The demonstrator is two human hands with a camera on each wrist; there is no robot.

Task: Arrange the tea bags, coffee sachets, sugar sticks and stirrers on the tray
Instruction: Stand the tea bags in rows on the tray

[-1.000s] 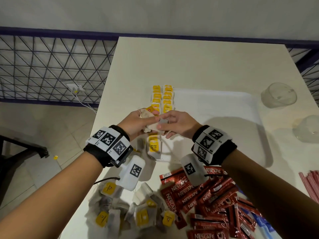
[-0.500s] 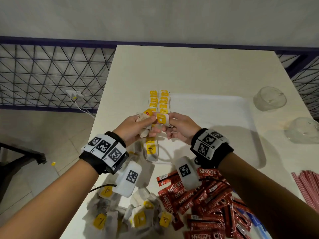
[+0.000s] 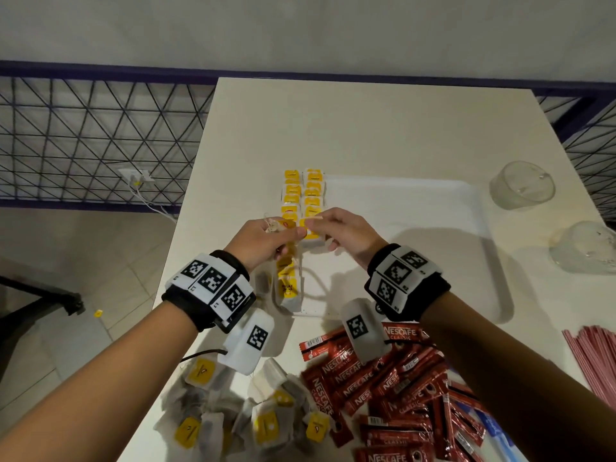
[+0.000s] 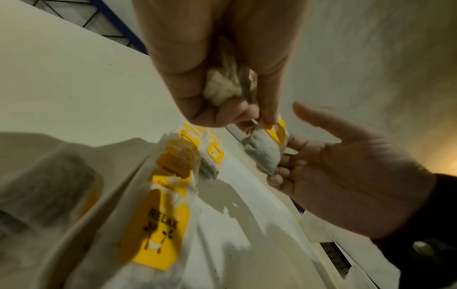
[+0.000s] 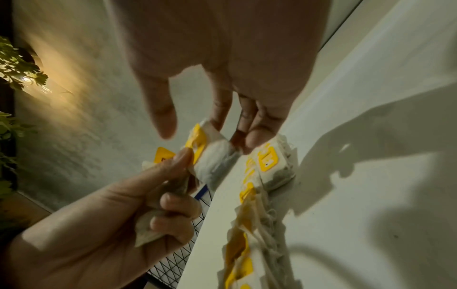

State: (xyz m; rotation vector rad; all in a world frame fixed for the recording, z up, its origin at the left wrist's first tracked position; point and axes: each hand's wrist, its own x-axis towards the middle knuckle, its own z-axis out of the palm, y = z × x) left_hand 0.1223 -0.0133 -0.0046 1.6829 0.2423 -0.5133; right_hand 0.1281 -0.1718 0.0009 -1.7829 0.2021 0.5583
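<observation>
The left hand (image 3: 263, 240) holds a crumpled bunch of tea bags (image 5: 153, 221) in its curled fingers, and its thumb and forefinger pinch the near end of one more tea bag (image 5: 212, 156) with a yellow tag. The right hand (image 3: 343, 233) meets that same tea bag from the other side: its fingers (image 5: 254, 135) are nearly straight and support the bag from below, the thumb is lifted clear, so the right grip is wide and relaxed. The passed bag hangs just above the left edge of the white tray (image 3: 433, 235), which lies flat on the white bench (image 3: 366, 128). Two rows of tea bags (image 3: 303, 195) with yellow tags up run along that left edge of the tray, overlapping one another; the row continues below the hands to a bag whose tag reads "RELAX" (image 4: 160, 230). A loose pile of tea bags (image 3: 240, 418) lies on the near left part of the bench, and a heap of red Nescafé coffee sachets (image 3: 393, 395) lies just right of it. A bundle of red stirrers (image 3: 593, 355) rests at the right edge of the bench. Two clear glass cups (image 3: 521, 190) lie on their sides beyond the tray's right end.
</observation>
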